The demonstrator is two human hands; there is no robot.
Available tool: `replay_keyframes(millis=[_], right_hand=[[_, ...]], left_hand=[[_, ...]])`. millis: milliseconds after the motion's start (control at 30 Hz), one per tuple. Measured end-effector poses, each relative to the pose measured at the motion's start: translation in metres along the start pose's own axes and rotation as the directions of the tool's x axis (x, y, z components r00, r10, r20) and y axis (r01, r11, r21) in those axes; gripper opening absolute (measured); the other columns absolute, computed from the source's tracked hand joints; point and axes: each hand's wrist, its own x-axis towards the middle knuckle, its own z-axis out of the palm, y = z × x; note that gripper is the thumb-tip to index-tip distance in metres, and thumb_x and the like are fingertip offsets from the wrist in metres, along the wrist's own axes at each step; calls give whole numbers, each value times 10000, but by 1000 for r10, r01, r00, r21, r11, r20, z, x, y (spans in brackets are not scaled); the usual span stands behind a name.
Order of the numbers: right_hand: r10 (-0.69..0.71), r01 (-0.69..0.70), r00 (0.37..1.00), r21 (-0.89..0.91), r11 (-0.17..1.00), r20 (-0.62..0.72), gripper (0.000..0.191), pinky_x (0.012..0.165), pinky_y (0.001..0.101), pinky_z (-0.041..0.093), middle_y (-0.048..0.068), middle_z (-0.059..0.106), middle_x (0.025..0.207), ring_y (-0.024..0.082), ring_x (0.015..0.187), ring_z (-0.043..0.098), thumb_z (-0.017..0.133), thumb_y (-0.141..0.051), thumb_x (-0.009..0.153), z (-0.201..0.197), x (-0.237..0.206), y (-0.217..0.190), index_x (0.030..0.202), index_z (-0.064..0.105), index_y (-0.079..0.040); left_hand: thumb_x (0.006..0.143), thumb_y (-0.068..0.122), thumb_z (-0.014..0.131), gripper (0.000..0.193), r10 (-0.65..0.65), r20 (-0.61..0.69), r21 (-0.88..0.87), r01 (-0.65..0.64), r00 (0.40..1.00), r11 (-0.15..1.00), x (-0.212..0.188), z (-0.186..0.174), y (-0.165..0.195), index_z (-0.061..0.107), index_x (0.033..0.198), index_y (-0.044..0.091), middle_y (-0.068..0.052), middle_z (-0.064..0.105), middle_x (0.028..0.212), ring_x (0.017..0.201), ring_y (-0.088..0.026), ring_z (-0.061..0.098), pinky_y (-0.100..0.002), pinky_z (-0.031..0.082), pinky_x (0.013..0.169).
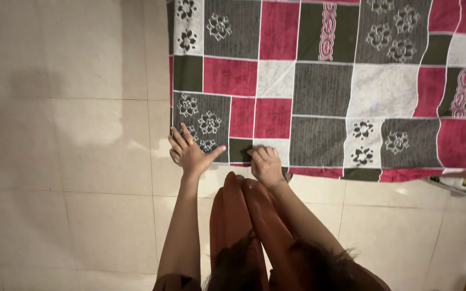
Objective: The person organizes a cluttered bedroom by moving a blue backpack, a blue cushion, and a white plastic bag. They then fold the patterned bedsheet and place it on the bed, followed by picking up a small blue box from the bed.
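- The left hand (191, 153) has a small gold ring on one finger.
- The right hand (266, 164) has no ring showing.
- Both arms are bare.
- Shiny rust-brown cloth covers the legs (244, 215).

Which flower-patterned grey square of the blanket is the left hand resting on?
The left hand rests on the grey square with white flowers at the blanket near-left corner; the other flowered squares lie farther right or farther up, untouched.

One head camera looks straight down from standing height, fairly near, at the tiled floor (71, 161), the cloth (324, 91) edge and the person's own arms below.
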Motion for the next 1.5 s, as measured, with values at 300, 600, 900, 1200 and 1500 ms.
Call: replay_keyframes(millis=[300,600,900,1200,1500], right_hand=[[27,-26,999,-9,1000,42,225,872,401,426,65,655,1066,236,978,598,681,-132,872,0,3,-1,1092,678,-80],[79,-69,995,-148,986,59,161,834,405,429,52,638,1000,245,921,583,683,-177,893,15,-7,-3,1040,669,-111],[197,-158,978,-356,921,75,200,827,444,424,83,599,937,279,877,554,649,-284,834,41,-26,-9,956,647,-125],[212,-200,977,-382,902,-11,187,850,439,439,78,594,948,282,886,561,672,-261,814,40,-18,-27,937,632,-126],[255,-264,964,-373,889,-74,214,872,443,426,82,593,973,287,915,555,671,-255,792,40,-16,-43,949,624,-116]], left_hand=[[465,840,841,1666,8,44,-13,-8,999,1000,8,4,-6,-146,1622,160,-271,-147,1683,1542,-500,-158,-777,11,1146],[484,859,815,1655,13,101,33,-17,995,999,9,6,-13,-138,1613,114,-295,-143,1670,1527,-527,-134,-790,48,1128],[583,777,848,1538,164,127,52,-172,978,984,12,-9,-38,-24,1595,16,-348,0,1622,1512,-534,29,-748,146,1115],[656,229,944,1025,242,180,-771,-16,953,637,48,-26,-100,391,1474,-47,-225,661,1311,1139,-267,678,-378,546,1007],[675,100,908,640,423,378,-849,126,823,513,60,-49,-108,607,1230,-9,-93,758,1105,963,-177,746,-317,604,886]])
